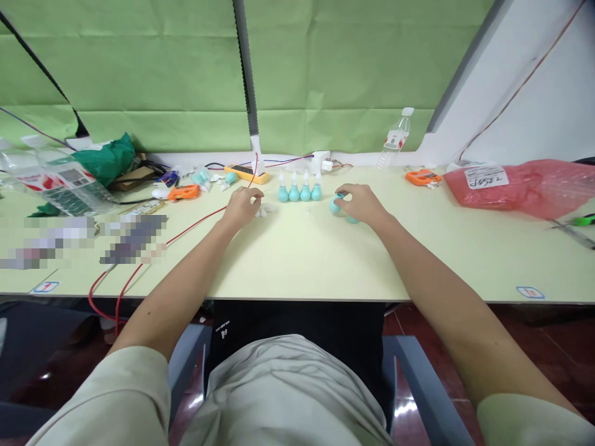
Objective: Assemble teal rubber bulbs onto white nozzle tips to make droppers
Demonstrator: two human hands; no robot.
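Several teal bulb-shaped bottles with white pointed tips (299, 192) stand upright in a row near the middle of the table. To their right, my right hand (360, 201) pinches a teal bulb (334, 204) between thumb and fingers; a second teal bulb (353, 219) lies partly hidden beneath that hand. My left hand (244, 205) is left of the row, its fingers curled beside some small white pieces (267, 210) on the table. What its fingertips hold, if anything, is too small to make out.
A red cable (198, 222) runs across the table's left side, near an orange tool (184, 192) and large plastic bottles (60, 179). A yellow meter (247, 173) lies behind. At right are another orange tool (422, 178), a clear bottle (395, 139) and a red bag (525, 186).
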